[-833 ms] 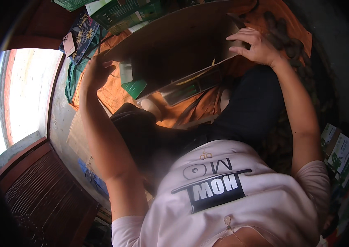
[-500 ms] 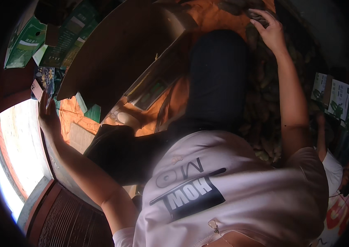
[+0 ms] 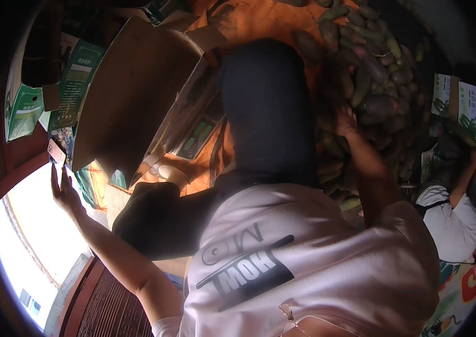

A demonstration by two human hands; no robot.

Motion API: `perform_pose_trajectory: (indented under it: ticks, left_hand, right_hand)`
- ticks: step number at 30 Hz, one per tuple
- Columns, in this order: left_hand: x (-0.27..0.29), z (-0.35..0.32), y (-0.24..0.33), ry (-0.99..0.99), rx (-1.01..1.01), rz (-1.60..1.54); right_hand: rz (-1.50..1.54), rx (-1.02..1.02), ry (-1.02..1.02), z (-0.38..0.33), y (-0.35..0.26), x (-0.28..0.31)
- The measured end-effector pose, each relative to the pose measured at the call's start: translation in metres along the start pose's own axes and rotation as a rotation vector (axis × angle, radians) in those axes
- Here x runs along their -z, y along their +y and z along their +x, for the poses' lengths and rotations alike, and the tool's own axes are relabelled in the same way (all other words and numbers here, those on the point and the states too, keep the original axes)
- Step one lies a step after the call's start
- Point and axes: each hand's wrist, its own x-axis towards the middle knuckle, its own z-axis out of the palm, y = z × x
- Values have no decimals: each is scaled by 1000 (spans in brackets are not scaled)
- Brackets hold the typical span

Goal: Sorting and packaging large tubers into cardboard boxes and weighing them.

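Over the heap of long green and purplish root vegetables [image 3: 381, 104], my right hand [image 3: 346, 121] reaches low among the nearer ones. Its fingers look stretched out, though shadow hides much of them, and no held vegetable can be made out. My left hand [image 3: 65, 194] is raised at the far left with fingers apart, nothing in it. Just beyond its fingertips is a pink phone [image 3: 56, 150] against dark floral cloth. A large open cardboard box [image 3: 131, 95] stands tilted to the left of my dark-trousered knee [image 3: 266, 106]; its inside is in shadow.
Beside the box a device with a green-lit display [image 3: 196, 137] sits on orange sheeting [image 3: 249, 19]. Green printed cartons [image 3: 75, 78] stand at far left, and white-green cartons [image 3: 474, 115] at right. A person in a white shirt [image 3: 448, 224] works at right, near another display device [image 3: 426, 163].
My right hand has come from the heap's far end back toward me. My left hand has dropped slightly. The view has shifted, showing more of the heap and the other person.
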Motion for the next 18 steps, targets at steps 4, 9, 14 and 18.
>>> perform_pose_trajectory:
  ticks: [4,9,14,18]
  left_hand:
    - [-21,-4,13,-30,-33,70]
    - [4,-30,27,82,-94,246]
    - [-25,-44,27,72,-155,195]
    - [-7,-57,42,159,-161,328]
  right_hand:
    - [-173,-9,14,9,33,-35]
    - [-284,55,-44,22,3,-41]
    - [-341,112,9,40,40,-69]
    - [-241,205,4,30,9,-58]
